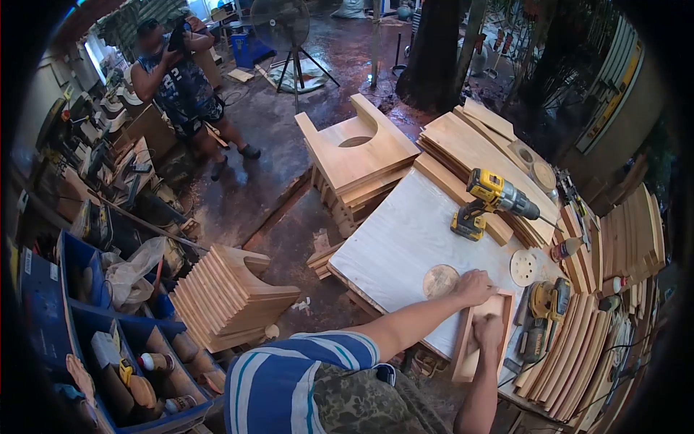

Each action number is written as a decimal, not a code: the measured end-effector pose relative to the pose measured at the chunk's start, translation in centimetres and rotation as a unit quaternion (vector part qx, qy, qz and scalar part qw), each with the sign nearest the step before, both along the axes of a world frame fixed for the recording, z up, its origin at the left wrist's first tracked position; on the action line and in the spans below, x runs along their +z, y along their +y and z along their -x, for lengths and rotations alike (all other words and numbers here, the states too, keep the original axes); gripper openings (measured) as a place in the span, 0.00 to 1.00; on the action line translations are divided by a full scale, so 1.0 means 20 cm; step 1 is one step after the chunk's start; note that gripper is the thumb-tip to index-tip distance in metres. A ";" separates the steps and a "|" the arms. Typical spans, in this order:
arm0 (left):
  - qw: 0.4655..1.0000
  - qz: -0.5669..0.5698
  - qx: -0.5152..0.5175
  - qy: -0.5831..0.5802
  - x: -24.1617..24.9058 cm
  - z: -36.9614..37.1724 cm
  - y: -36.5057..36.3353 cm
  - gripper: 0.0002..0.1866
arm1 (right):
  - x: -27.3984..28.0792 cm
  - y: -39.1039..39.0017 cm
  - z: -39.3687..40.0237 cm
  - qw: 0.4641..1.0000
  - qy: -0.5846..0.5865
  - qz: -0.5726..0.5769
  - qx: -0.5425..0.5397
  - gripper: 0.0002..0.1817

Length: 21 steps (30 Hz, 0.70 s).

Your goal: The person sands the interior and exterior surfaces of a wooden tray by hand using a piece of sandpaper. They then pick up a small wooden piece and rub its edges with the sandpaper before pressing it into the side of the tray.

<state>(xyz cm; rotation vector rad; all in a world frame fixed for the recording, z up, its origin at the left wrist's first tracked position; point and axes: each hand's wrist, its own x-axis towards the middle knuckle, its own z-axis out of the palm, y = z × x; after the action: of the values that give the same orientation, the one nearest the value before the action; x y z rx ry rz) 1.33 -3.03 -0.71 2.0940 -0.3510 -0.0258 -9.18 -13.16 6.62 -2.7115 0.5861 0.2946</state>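
Note:
A shallow wooden box (507, 312) with raised sides lies at the near right edge of the white-topped worktable (383, 249). My left hand (473, 287) is closed at the far left corner of the box, its fingers curled over the rim. Inside the box, my right hand (489, 331) is bunched with its knuckles up; whatever is under its fingers is hidden. Just left of my left hand sits a round tan disc (439, 281). To the right of the box lie a perforated sanding disc (523, 267) and a yellow-black sander (547, 300).
A yellow cordless drill (486, 204) stands behind my hands near stacked boards (484, 159). Cut-out wooden panels (358, 148) are piled at the table's far left, more (231, 296) below. Blue bins (137, 340) stand at left. Another person (181, 83) stands beyond, near a fan (282, 25).

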 end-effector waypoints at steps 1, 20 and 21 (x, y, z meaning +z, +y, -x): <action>1.000 0.003 -0.001 0.003 0.00 0.00 -0.01 0.23 | 0.00 0.00 0.00 1.000 0.003 0.003 -0.001 0.18; 0.998 -0.021 -0.056 -0.018 0.02 -0.03 0.00 0.19 | -0.05 -0.02 -0.02 0.997 0.008 -0.028 -0.074 0.31; 0.998 -0.007 -0.057 -0.015 0.00 -0.03 0.00 0.19 | -0.09 -0.01 -0.13 0.996 0.002 -0.032 -0.082 0.24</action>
<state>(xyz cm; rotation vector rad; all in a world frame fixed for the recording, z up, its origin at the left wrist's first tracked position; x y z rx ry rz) 2.01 -3.04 -0.69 2.0872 -0.4904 -0.0643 -6.63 -13.37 4.73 -2.5834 0.7821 0.2707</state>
